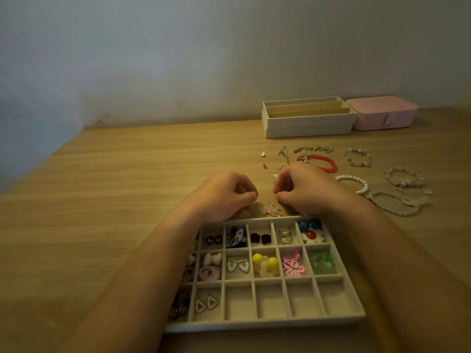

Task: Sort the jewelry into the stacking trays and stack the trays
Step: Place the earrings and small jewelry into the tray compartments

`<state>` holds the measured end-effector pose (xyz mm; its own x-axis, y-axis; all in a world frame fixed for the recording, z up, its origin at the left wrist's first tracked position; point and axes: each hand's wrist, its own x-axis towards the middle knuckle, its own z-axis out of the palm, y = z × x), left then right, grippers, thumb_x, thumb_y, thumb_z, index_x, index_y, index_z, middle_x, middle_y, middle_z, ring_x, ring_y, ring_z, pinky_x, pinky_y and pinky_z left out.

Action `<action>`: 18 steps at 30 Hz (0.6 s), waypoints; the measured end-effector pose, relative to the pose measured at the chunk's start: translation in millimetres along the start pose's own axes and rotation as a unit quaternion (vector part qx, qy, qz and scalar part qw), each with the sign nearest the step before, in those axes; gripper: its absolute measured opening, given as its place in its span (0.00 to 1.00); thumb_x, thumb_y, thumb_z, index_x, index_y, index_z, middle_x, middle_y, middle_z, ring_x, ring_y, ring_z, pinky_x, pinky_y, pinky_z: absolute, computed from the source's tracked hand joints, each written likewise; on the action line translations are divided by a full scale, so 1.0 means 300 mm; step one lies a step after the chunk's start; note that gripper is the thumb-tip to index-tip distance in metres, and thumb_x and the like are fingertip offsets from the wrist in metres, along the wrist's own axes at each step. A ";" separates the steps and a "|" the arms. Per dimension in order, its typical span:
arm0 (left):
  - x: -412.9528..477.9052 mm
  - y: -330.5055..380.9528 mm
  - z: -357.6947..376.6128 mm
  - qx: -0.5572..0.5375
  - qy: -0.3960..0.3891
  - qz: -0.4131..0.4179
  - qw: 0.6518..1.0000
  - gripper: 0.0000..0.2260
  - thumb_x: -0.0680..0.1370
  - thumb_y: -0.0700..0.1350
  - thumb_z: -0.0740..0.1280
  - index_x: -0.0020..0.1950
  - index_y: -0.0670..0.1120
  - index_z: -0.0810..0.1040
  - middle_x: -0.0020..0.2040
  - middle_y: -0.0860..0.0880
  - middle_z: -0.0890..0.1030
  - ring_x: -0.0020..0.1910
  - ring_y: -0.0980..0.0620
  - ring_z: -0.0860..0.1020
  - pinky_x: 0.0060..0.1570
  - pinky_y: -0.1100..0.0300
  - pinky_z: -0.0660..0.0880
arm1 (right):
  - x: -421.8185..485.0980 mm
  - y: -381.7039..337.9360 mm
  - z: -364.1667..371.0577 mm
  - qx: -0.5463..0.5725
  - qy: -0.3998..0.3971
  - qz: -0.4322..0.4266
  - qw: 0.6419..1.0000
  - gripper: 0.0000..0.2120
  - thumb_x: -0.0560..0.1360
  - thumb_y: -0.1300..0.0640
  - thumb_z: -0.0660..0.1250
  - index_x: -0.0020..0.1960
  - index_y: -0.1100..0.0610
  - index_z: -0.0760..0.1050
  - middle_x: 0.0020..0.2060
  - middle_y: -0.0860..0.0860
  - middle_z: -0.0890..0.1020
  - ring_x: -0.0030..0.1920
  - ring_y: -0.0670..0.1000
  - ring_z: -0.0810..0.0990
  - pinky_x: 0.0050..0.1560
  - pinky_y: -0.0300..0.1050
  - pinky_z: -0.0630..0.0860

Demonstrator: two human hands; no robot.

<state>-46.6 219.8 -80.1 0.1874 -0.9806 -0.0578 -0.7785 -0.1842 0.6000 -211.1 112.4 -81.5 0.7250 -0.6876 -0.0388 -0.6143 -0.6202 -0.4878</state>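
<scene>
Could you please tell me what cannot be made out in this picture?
All in the head view:
1. Tray: left column covered by the left forearm.
2. Left hand and right hand: curled fingers hide whether they pinch anything.
3. Pale pieces between the hands: blurred, kind unclear.
4. Pearl bracelet: near end behind the right wrist.
5. Pink box: closed, contents unseen.
</scene>
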 end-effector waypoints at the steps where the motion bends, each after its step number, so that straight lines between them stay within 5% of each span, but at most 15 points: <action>1: -0.001 0.000 0.000 -0.002 0.001 0.004 1.000 0.07 0.81 0.49 0.67 0.57 0.53 0.82 0.46 0.56 0.82 0.44 0.61 0.79 0.41 0.67 0.73 | -0.001 -0.002 0.000 0.011 0.008 -0.007 1.000 0.05 0.79 0.58 0.69 0.51 0.48 0.79 0.46 0.42 0.79 0.47 0.41 0.78 0.47 0.38 0.79; 5: -0.001 -0.004 0.003 -0.048 0.045 0.026 0.997 0.06 0.81 0.48 0.68 0.57 0.54 0.81 0.49 0.56 0.82 0.47 0.60 0.80 0.49 0.62 0.78 | -0.014 -0.021 -0.011 0.195 0.071 -0.057 0.977 0.07 0.80 0.60 0.69 0.51 0.48 0.78 0.47 0.47 0.81 0.45 0.46 0.83 0.41 0.39 0.81; 10: -0.018 0.025 -0.009 -0.207 0.124 0.089 0.966 0.07 0.78 0.41 0.72 0.56 0.46 0.82 0.46 0.48 0.85 0.42 0.59 0.81 0.39 0.66 0.76 | -0.036 -0.042 -0.020 0.437 0.068 -0.070 0.894 0.08 0.79 0.63 0.69 0.57 0.57 0.78 0.49 0.56 0.83 0.47 0.52 0.87 0.44 0.43 0.83; 14: -0.031 0.037 -0.013 -0.273 0.135 0.115 0.945 0.05 0.78 0.38 0.71 0.52 0.46 0.83 0.44 0.45 0.86 0.42 0.51 0.83 0.42 0.53 0.81 | -0.033 -0.034 -0.009 0.513 0.062 -0.063 0.854 0.11 0.76 0.62 0.71 0.58 0.58 0.78 0.49 0.56 0.85 0.48 0.55 0.87 0.46 0.46 0.83; 18: -0.035 0.042 -0.014 -0.311 0.123 0.115 0.935 0.04 0.78 0.40 0.71 0.52 0.44 0.83 0.43 0.45 0.86 0.42 0.51 0.83 0.42 0.54 0.82 | -0.028 -0.034 -0.003 0.537 0.062 -0.066 0.839 0.12 0.74 0.60 0.72 0.56 0.59 0.79 0.45 0.53 0.86 0.47 0.54 0.87 0.45 0.45 0.83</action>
<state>-55.8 228.0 -68.5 0.2497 -0.9300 0.2699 -0.3302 0.1802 0.9266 -211.2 124.0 -75.4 0.6856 -0.7151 0.1364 0.1522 -0.0425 -0.9874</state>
